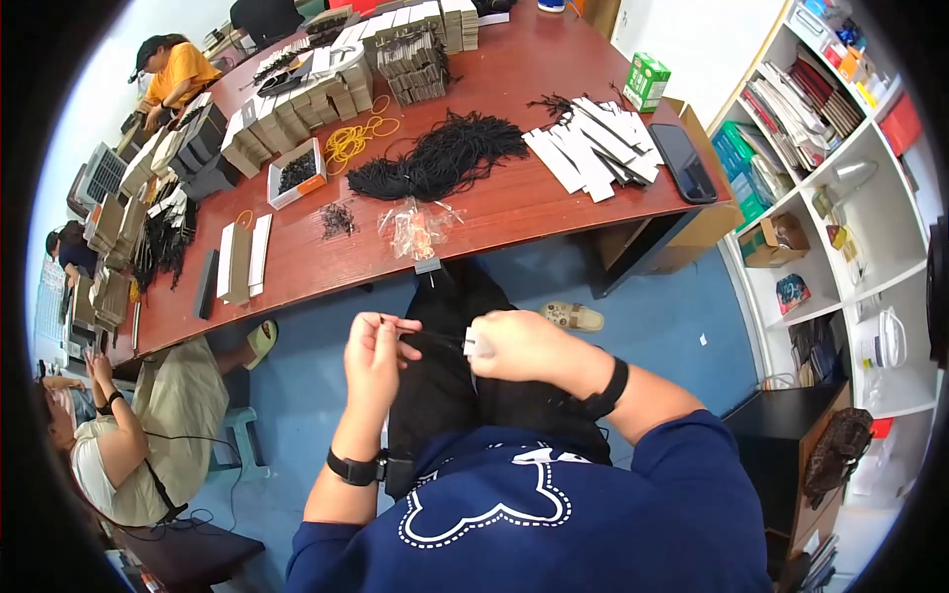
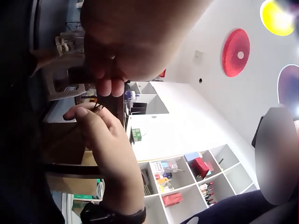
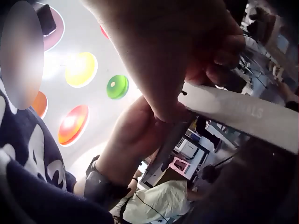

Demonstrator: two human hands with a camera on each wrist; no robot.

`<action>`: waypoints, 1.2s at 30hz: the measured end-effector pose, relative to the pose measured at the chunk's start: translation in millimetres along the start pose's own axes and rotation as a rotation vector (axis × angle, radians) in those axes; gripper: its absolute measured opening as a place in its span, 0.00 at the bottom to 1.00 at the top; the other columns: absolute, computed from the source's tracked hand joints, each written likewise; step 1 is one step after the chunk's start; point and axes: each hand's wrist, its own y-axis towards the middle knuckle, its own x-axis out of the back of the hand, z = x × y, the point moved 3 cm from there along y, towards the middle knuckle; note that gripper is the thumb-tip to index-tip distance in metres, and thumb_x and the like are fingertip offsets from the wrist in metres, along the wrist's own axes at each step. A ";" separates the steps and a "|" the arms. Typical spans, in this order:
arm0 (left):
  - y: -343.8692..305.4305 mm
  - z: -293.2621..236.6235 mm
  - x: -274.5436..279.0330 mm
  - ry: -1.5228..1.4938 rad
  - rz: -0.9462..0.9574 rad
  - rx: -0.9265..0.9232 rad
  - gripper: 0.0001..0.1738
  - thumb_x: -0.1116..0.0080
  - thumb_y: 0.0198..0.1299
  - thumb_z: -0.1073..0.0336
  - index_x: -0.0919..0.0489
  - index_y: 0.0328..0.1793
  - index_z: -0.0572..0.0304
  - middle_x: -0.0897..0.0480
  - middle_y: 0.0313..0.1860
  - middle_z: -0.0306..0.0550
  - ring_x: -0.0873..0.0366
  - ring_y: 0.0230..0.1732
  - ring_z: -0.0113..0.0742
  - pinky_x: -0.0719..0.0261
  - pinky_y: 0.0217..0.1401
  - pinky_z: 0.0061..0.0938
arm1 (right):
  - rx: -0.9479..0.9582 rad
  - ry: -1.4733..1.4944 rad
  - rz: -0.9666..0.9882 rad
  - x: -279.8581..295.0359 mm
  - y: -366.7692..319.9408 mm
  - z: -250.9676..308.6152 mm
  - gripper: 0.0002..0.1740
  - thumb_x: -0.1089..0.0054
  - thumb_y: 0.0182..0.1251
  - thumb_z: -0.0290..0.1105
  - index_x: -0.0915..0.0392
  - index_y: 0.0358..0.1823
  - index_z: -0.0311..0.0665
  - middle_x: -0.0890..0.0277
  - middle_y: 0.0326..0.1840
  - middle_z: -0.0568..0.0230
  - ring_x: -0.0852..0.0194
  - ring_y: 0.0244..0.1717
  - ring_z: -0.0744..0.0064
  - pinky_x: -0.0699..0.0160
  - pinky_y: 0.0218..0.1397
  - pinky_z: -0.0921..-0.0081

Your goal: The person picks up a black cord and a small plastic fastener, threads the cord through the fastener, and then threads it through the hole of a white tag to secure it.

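Note:
Over the person's lap, the right hand [image 1: 529, 346] grips a white card tag [image 1: 477, 345], its pale end poking out past the fingers. Faint printed letters show along the tag [image 3: 252, 110] in the right wrist view. Facing it, the left hand [image 1: 374, 358] pinches a thin black cord [image 1: 435, 339] between thumb and fingers. The cord runs across to the tag, dark against the black trousers. In the left wrist view, the right hand [image 2: 105, 140] has thumb and fingertips together; the left hand [image 2: 135, 42] fills the top, its palm side in shadow.
The red-brown table [image 1: 395, 267] bears a heap of black cords [image 1: 445, 156], a pile of white tags [image 1: 598, 148], a phone [image 1: 682, 163], a box of small black pieces [image 1: 297, 174], a plastic bag [image 1: 415, 233] and stacked cards [image 1: 297, 124]. Shelves [image 1: 840, 198] stand at right; other people sit at left.

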 end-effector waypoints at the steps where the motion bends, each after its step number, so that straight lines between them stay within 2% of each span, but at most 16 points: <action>1: 3.9 -0.1 4.3 -0.067 0.004 0.013 0.06 0.60 0.70 0.64 0.33 0.44 0.58 0.18 0.39 0.51 0.24 0.22 0.24 0.31 0.23 0.14 | -0.050 0.040 0.038 11.8 -2.0 1.0 0.14 0.43 0.49 0.40 0.25 0.31 0.36 0.23 0.29 0.47 0.22 0.33 0.48 0.23 0.37 0.59; 3: 8.1 -0.8 4.0 -0.141 0.006 0.015 0.06 0.59 0.70 0.64 0.33 0.45 0.57 0.18 0.40 0.51 0.24 0.22 0.24 0.31 0.23 0.14 | -0.061 -0.028 0.008 40.2 -1.6 5.7 0.16 0.44 0.53 0.41 0.28 0.37 0.38 0.24 0.29 0.48 0.23 0.31 0.46 0.24 0.36 0.58; 5: 7.6 0.9 -4.8 -0.267 0.057 0.118 0.09 0.58 0.69 0.63 0.32 0.52 0.56 0.18 0.41 0.48 0.23 0.24 0.24 0.30 0.26 0.14 | 0.185 -0.015 -0.251 88.9 4.4 19.2 0.13 0.44 0.55 0.39 0.28 0.39 0.40 0.24 0.34 0.52 0.24 0.38 0.50 0.24 0.40 0.60; 7: 6.3 3.4 -10.9 -0.268 0.105 0.124 0.12 0.57 0.69 0.62 0.33 0.55 0.55 0.18 0.41 0.47 0.23 0.25 0.24 0.29 0.27 0.15 | 0.157 -0.302 -0.428 128.9 28.2 3.8 0.11 0.48 0.56 0.36 0.26 0.37 0.38 0.25 0.34 0.54 0.26 0.40 0.52 0.26 0.43 0.60; 10: 1.5 10.4 -15.8 -0.214 0.216 0.171 0.16 0.55 0.67 0.64 0.35 0.59 0.54 0.19 0.39 0.45 0.22 0.29 0.25 0.29 0.30 0.15 | -0.181 -0.407 -0.569 185.7 70.0 -48.9 0.17 0.44 0.56 0.41 0.25 0.39 0.34 0.24 0.38 0.48 0.26 0.44 0.49 0.27 0.48 0.61; 12: -1.6 14.3 -16.1 -0.178 0.253 0.193 0.16 0.55 0.66 0.65 0.35 0.59 0.55 0.19 0.39 0.45 0.22 0.29 0.25 0.29 0.31 0.15 | -0.201 -0.421 -0.567 203.0 75.0 -71.3 0.20 0.44 0.54 0.42 0.24 0.40 0.32 0.24 0.40 0.46 0.24 0.43 0.49 0.26 0.50 0.58; 14: -5.1 16.8 -12.5 -0.148 0.251 0.218 0.15 0.55 0.66 0.66 0.35 0.58 0.55 0.19 0.37 0.44 0.22 0.30 0.25 0.28 0.31 0.15 | -0.249 -0.579 -0.747 206.8 76.8 -101.5 0.20 0.44 0.54 0.41 0.23 0.41 0.31 0.24 0.40 0.44 0.26 0.46 0.49 0.28 0.52 0.60; 16: -6.6 24.8 -5.8 -0.141 0.244 0.231 0.14 0.55 0.66 0.67 0.34 0.57 0.55 0.19 0.37 0.44 0.22 0.30 0.25 0.28 0.32 0.16 | -0.136 -0.282 -0.881 228.7 62.2 -129.4 0.20 0.42 0.55 0.42 0.22 0.41 0.32 0.25 0.45 0.44 0.28 0.51 0.48 0.29 0.55 0.60; 18: -7.4 35.1 3.6 -0.119 0.255 0.271 0.13 0.55 0.66 0.68 0.33 0.57 0.56 0.19 0.37 0.44 0.22 0.31 0.26 0.28 0.34 0.17 | -0.355 -0.370 -1.009 249.4 19.6 -155.8 0.22 0.40 0.55 0.43 0.24 0.45 0.34 0.28 0.50 0.45 0.30 0.53 0.47 0.30 0.56 0.60; 20: -9.0 55.3 15.1 -0.092 0.281 0.310 0.13 0.55 0.66 0.68 0.33 0.56 0.56 0.19 0.38 0.44 0.22 0.33 0.26 0.27 0.35 0.18 | -0.681 -0.645 -0.978 257.1 -22.7 -208.5 0.32 0.37 0.51 0.50 0.28 0.53 0.35 0.30 0.55 0.46 0.32 0.57 0.48 0.31 0.58 0.58; 22: -6.2 71.5 19.6 0.233 0.275 0.166 0.13 0.52 0.63 0.71 0.31 0.54 0.61 0.19 0.38 0.45 0.21 0.39 0.32 0.25 0.41 0.22 | -1.027 -0.583 -0.698 251.8 -54.9 -232.0 0.43 0.35 0.46 0.56 0.34 0.61 0.37 0.31 0.58 0.46 0.33 0.60 0.48 0.33 0.61 0.57; 23: -9.0 62.5 19.2 0.624 0.253 -0.026 0.17 0.47 0.58 0.73 0.30 0.54 0.64 0.21 0.43 0.49 0.22 0.46 0.40 0.24 0.49 0.28 | -1.098 -0.423 -0.605 249.1 -61.3 -254.9 0.52 0.34 0.41 0.61 0.39 0.65 0.38 0.33 0.61 0.47 0.37 0.64 0.48 0.35 0.64 0.56; 26: -9.9 80.3 17.4 0.836 0.353 -0.197 0.20 0.42 0.53 0.73 0.28 0.54 0.64 0.24 0.49 0.56 0.24 0.49 0.47 0.26 0.53 0.32 | -0.985 -0.411 -0.592 245.1 -65.7 -231.8 0.51 0.35 0.41 0.62 0.38 0.65 0.40 0.34 0.62 0.46 0.38 0.64 0.48 0.35 0.63 0.57; 27: -11.5 73.2 8.7 0.717 0.390 -0.062 0.21 0.42 0.52 0.72 0.28 0.54 0.64 0.26 0.53 0.59 0.26 0.51 0.51 0.27 0.56 0.35 | -0.987 -0.480 -0.569 242.3 -61.3 -231.6 0.50 0.34 0.41 0.61 0.37 0.65 0.41 0.34 0.62 0.47 0.39 0.65 0.48 0.35 0.63 0.57; 32: -8.4 68.2 -8.8 0.707 0.421 -0.066 0.22 0.41 0.51 0.73 0.28 0.55 0.64 0.26 0.52 0.58 0.26 0.51 0.51 0.27 0.55 0.34 | -0.938 -0.479 -0.614 244.3 -57.3 -231.5 0.49 0.34 0.40 0.60 0.35 0.64 0.42 0.33 0.62 0.51 0.40 0.64 0.48 0.37 0.64 0.58; 36: -5.7 66.6 -6.4 0.732 0.438 -0.152 0.21 0.42 0.52 0.73 0.28 0.55 0.63 0.26 0.52 0.57 0.26 0.51 0.50 0.27 0.55 0.35 | -0.840 -0.529 -0.647 247.7 -56.3 -235.9 0.44 0.36 0.42 0.57 0.31 0.61 0.41 0.28 0.58 0.49 0.32 0.60 0.52 0.33 0.62 0.61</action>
